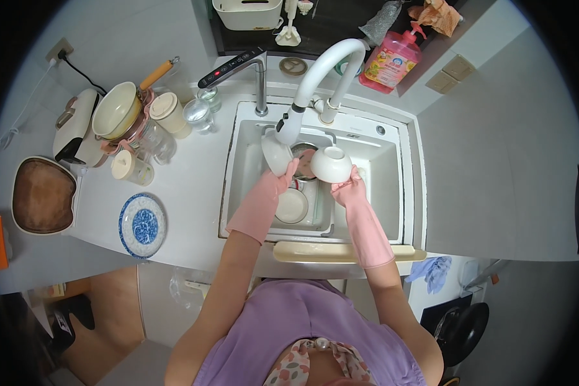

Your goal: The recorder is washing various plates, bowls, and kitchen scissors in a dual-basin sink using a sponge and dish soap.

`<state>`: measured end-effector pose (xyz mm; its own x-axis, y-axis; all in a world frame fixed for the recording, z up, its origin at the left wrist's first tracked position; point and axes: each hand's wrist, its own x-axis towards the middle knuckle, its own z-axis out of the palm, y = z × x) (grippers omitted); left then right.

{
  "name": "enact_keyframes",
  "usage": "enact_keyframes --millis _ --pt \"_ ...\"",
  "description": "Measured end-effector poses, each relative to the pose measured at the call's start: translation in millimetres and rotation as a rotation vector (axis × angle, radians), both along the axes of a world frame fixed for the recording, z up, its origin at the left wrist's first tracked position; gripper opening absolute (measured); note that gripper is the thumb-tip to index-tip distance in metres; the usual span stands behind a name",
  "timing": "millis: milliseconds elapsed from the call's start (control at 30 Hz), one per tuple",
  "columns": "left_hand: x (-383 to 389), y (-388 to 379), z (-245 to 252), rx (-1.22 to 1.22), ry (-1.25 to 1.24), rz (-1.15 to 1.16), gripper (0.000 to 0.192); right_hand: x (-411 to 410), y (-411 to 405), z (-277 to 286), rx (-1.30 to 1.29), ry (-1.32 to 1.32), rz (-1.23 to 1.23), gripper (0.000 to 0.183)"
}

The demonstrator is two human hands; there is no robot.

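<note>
Both of my hands wear long pink rubber gloves and are over the white sink (388,212). My left hand (282,179) grips a white bowl (276,153) tilted on its side, close under the spray head of the white faucet (293,123). Another white bowl (332,166) is in my right hand (349,186), its base facing up towards me. Below, in a basin insert inside the sink, a white dish (291,206) lies near a metal vessel (305,148) that is partly hidden by my hands. Whether water is running I cannot tell.
Left on the counter are a blue-and-white plate (144,226), a lidded pitcher (132,167), glass cups (199,115) and a cream pan (117,111). A second, chrome faucet (261,87) rises behind the sink. A pink soap bottle (390,62) stands at the back right. A cream ledge (313,252) edges the front.
</note>
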<state>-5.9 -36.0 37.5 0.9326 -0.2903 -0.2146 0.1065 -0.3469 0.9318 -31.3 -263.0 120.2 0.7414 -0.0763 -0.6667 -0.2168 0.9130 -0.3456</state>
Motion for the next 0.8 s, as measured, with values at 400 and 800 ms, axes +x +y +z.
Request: enact_keyframes --millis 400,800 --pt "-3.9 20.4 66.7 -0.053 -0.121 0.235 0.061 -13.2 -33.6 -19.0 -0.404 -0.169 0.277 0.015" --pt "-22.6 42.0 73.9 0.585 -0.749 0.643 0.046 31.7 47.7 -35.8 0.03 -0.623 0.596 0.019"
